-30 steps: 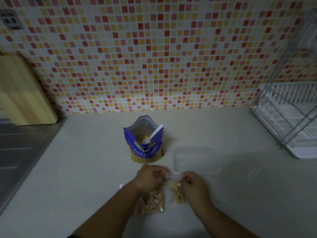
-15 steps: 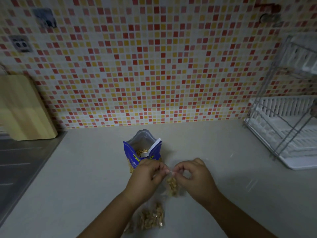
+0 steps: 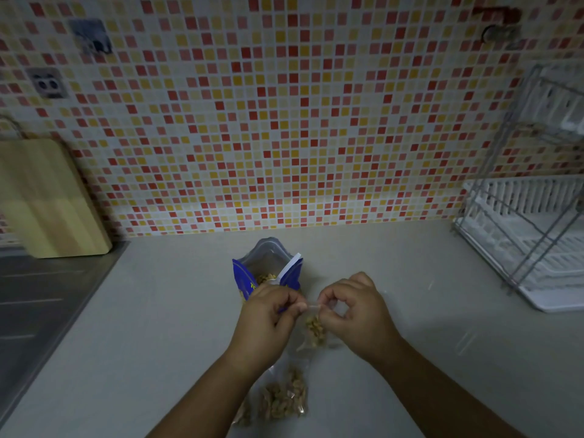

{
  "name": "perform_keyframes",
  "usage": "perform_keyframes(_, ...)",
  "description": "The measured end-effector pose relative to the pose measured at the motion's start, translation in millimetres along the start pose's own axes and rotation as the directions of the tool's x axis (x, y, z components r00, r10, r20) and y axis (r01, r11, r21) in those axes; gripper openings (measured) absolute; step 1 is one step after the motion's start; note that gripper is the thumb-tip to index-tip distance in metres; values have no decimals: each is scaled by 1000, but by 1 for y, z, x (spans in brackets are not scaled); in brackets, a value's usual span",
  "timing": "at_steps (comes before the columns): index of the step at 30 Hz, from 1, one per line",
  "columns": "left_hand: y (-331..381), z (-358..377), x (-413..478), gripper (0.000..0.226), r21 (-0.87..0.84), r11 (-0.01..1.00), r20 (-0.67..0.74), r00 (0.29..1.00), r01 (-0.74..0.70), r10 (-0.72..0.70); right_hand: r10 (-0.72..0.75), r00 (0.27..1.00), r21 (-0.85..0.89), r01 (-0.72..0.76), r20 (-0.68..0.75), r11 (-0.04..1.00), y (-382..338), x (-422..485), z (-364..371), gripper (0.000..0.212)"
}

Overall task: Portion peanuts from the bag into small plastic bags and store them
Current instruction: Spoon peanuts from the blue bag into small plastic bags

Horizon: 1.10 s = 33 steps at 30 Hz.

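A blue peanut bag (image 3: pixel 268 273) stands open on the pale counter, peanuts showing inside. Just in front of it my left hand (image 3: pixel 268 324) and my right hand (image 3: pixel 354 314) pinch the top edge of a small clear plastic bag (image 3: pixel 314 331) between them; it hangs above the counter with some peanuts in its bottom. A second small bag of peanuts (image 3: pixel 284 398) lies flat on the counter below my left wrist, partly hidden by my forearm.
A wooden cutting board (image 3: pixel 47 200) leans on the tiled wall at the left, above a steel sink drainboard (image 3: pixel 41 298). A white dish rack (image 3: pixel 537 235) with a wire frame fills the right side. The counter (image 3: pixel 158 343) stretches between them.
Both hands lifted the small bag up off the counter and moved closer to the blue bag. The camera tilted up, so the filled bag lies lower in view.
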<state>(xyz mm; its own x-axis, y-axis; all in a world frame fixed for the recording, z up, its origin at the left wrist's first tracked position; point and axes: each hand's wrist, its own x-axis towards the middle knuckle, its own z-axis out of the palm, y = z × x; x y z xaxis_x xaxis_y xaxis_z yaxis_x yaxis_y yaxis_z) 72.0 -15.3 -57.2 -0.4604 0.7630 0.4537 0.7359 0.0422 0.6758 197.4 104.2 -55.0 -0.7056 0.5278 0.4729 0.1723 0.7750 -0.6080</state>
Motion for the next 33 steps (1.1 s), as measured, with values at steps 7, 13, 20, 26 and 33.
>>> perform_keyframes(7,0,-5,-4,11,-2,999,-28,999,43,-43,33,995,0,-34,-91,999,9,-4,-4,19)
perform_keyframes(13,2,-5,-7,18,-155,973,36,985,170,-167,192,981,190,-188,0,964,15,-12,-5,15)
perform_keyframes(20,-1,19,-20,22,-361,788,312,861,499,-403,382,836,495,-543,394,679,26,-31,-13,15)
perform_keyframes(26,-19,62,-40,17,97,872,387,789,480,-477,637,666,244,-741,388,625,55,-66,13,14)
perform_keyframes(33,-35,99,-38,24,520,845,419,824,128,-382,759,624,-26,-769,186,639,74,-81,46,23)
